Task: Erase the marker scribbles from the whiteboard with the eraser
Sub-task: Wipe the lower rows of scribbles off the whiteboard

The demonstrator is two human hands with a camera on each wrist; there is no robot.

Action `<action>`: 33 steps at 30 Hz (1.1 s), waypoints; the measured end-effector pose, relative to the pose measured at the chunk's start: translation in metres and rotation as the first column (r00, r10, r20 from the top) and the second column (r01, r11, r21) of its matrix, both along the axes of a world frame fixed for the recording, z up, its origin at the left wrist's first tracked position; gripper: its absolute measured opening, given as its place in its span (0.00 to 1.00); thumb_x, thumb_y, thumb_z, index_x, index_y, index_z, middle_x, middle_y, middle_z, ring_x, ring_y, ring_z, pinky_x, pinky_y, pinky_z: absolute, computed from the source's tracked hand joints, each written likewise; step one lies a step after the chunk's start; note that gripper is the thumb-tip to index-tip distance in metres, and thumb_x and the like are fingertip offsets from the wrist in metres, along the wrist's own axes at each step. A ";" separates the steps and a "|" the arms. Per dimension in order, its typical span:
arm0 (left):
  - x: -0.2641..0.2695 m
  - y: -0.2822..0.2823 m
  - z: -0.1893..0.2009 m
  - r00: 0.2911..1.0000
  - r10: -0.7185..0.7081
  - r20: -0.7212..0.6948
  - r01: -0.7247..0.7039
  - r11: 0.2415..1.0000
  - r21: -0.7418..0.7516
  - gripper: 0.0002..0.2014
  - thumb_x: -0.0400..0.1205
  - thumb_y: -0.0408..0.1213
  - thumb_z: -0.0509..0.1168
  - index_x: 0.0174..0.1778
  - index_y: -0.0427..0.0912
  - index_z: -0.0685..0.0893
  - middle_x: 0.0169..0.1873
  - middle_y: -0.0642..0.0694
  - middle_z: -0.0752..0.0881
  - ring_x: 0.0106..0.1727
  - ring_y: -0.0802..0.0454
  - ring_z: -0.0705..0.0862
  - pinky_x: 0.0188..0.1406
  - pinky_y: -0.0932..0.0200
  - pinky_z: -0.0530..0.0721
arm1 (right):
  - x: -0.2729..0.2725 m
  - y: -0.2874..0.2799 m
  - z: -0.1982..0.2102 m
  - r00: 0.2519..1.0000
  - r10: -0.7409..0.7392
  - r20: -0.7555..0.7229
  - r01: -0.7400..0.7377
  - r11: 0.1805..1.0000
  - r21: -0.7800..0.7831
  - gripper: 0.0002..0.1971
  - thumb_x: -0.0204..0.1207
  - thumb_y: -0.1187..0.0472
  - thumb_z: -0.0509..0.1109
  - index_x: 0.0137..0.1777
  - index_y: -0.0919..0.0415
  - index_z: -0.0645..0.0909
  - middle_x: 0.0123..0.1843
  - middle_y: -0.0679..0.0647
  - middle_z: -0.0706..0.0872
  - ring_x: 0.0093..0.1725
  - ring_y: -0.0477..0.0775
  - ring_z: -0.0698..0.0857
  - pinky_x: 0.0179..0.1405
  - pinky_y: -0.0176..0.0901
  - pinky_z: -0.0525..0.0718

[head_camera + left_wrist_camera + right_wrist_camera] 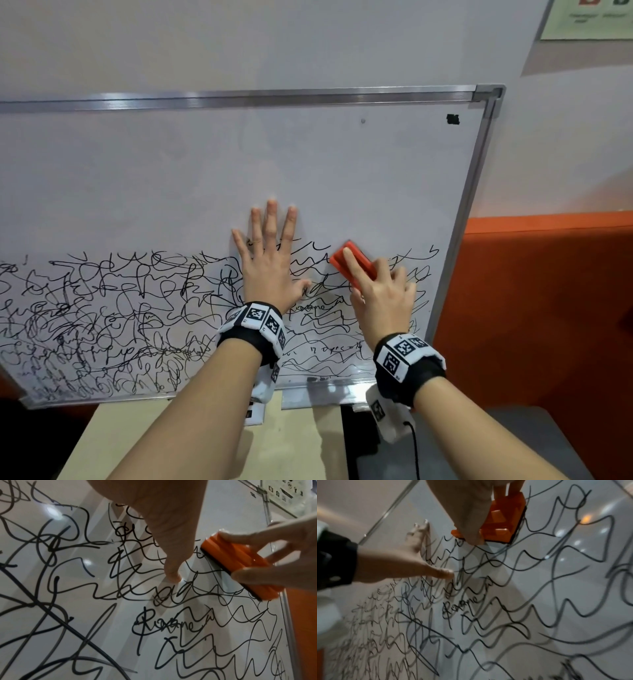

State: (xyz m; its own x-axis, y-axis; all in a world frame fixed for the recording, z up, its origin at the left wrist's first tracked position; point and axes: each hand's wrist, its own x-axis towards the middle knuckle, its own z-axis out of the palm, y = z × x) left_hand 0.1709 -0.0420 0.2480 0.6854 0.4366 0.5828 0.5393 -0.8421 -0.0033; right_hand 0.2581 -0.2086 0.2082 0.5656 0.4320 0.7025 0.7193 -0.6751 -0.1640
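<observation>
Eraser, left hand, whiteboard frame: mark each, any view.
eraser (240, 566), left wrist view, on its orange plastic back.
left hand (270, 267), head view, on the back of the hand, flat on the board.
whiteboard frame (459, 233), head view, on the right metal edge.

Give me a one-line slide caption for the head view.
Left hand flat on the whiteboard; right hand presses the eraser into scribbles.

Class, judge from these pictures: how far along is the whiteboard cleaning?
Done: the whiteboard's upper half looks clean. In hand: the right hand presses the orange eraser on the top edge of the scribbles, while the left hand lies flat on the board. Left: nearly the whole lower half, scribbled edge to edge.
</observation>
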 end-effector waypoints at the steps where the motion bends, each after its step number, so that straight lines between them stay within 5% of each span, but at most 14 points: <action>1: 0.000 0.000 0.000 1.000 0.001 -0.001 -0.001 1.000 0.002 0.73 0.57 0.66 0.80 0.89 0.49 0.40 0.88 0.40 0.38 0.88 0.35 0.38 0.81 0.21 0.48 | 0.000 0.003 0.005 1.000 -0.007 -0.001 0.007 1.000 0.020 0.44 0.63 0.62 0.82 0.80 0.41 0.71 0.52 0.57 0.81 0.44 0.62 0.74 0.39 0.54 0.74; 33: -0.002 0.004 -0.004 1.000 -0.016 0.007 0.015 0.999 0.038 0.67 0.64 0.69 0.75 0.89 0.49 0.41 0.88 0.40 0.40 0.88 0.36 0.39 0.81 0.23 0.50 | -0.004 0.011 0.013 0.998 0.057 -0.026 -0.057 0.998 -0.006 0.41 0.66 0.60 0.82 0.80 0.41 0.72 0.52 0.56 0.82 0.41 0.60 0.74 0.37 0.53 0.78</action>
